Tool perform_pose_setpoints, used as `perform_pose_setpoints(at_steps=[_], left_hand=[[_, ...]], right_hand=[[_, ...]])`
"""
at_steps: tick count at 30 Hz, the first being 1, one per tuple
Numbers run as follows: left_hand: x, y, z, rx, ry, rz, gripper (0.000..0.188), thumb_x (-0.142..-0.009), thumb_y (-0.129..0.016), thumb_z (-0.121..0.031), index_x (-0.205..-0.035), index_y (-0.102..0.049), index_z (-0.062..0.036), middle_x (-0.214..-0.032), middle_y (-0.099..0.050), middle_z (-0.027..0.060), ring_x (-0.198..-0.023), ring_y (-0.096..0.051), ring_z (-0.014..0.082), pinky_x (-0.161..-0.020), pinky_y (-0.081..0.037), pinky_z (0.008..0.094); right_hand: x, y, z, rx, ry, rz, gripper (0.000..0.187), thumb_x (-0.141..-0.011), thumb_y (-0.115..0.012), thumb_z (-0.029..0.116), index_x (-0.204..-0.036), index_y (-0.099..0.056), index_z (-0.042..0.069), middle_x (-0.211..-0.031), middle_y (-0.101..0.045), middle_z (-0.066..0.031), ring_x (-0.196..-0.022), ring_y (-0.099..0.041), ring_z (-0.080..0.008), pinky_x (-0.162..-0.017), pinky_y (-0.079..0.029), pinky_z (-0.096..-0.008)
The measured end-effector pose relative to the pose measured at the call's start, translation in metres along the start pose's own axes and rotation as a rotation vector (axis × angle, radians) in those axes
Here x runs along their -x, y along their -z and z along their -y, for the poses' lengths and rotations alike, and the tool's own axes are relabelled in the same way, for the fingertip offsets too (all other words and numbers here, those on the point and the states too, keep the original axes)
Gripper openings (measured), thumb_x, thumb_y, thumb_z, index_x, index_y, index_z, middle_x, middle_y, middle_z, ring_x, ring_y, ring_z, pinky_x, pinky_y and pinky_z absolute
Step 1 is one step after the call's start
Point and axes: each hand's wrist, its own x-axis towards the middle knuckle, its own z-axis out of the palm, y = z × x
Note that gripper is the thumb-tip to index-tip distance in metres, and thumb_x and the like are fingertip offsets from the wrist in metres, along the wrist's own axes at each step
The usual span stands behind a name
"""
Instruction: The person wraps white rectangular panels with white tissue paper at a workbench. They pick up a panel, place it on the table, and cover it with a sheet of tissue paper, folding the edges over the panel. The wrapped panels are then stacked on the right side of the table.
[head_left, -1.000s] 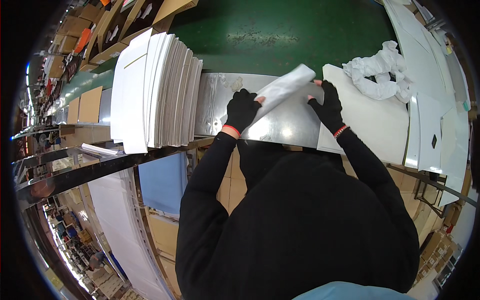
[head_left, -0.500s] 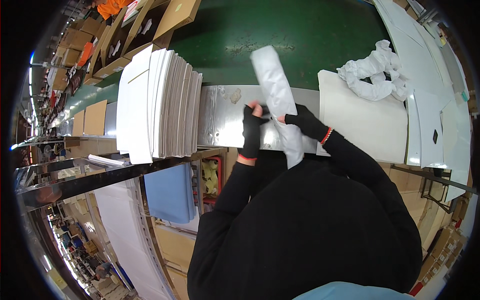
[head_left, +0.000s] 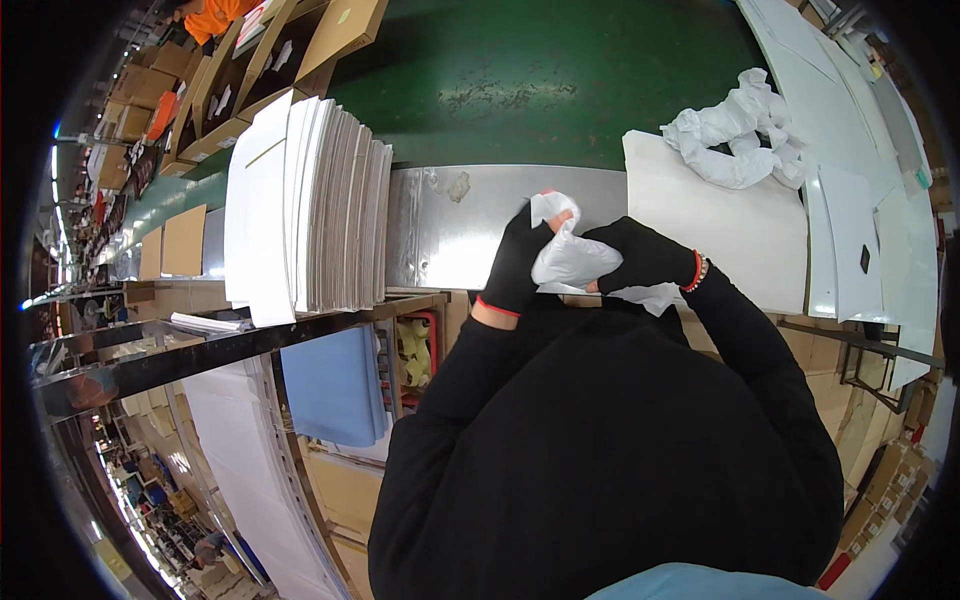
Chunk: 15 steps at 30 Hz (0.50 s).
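Observation:
Both my hands, in black fingerless gloves, hold a crumpled strip of white tissue paper (head_left: 575, 258) above the front edge of a metal table strip (head_left: 420, 215). My left hand (head_left: 523, 255) grips its upper end, with the fingertips on the paper. Around its lower part my right hand (head_left: 643, 252) is closed, and a loose tail of paper hangs out below that hand. The paper is bent between the two hands. To the right, another twisted loop of white paper (head_left: 735, 135) lies on a stack of large white sheets (head_left: 720, 225).
Left of my hands stands a tall stack of white folded boards (head_left: 330, 210). Behind is a green conveyor belt (head_left: 500, 80), with open cardboard boxes (head_left: 340, 45) at its far left. A white table (head_left: 850, 150) runs along the right. A blue cloth (head_left: 330, 385) hangs below the stack.
The long paper strip, straight and pointing away before, is now bent and bunched between my hands. My left hand has come up to grip its end; my right hand has shifted slightly right.

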Motion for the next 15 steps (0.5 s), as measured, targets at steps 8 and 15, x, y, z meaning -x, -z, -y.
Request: perform_pose_setpoints(at_steps=[8, 15], left_hand=[[0.029, -0.024, -0.045, -0.573, -0.224, 0.133, 0.052, -0.077, -0.075, -0.032, -0.119, -0.059, -0.0052, -0.083, -0.07, 0.0135, -0.076, -0.069, 0.0265, -0.07, -0.052, 0.0325], [0.016, 0.003, -0.047, -0.389, -0.122, -0.057, 0.026, -0.077, -0.074, -0.021, -0.09, -0.068, 0.0011, -0.074, -0.069, 0.0068, -0.066, -0.064, 0.0112, -0.061, -0.049, 0.0249]], right_hand=[[0.003, 0.0, -0.023, -0.018, -0.012, -0.089, 0.052, -0.067, -0.079, 0.025, -0.109, -0.063, 0.001, -0.098, -0.069, -0.0135, -0.088, -0.066, -0.0242, -0.081, -0.05, -0.0324], [0.018, 0.018, -0.002, 0.105, -0.45, 0.052, 0.075, -0.058, -0.084, 0.048, -0.11, -0.063, -0.001, -0.098, -0.068, -0.0153, -0.088, -0.065, -0.0256, -0.08, -0.048, -0.0311]])
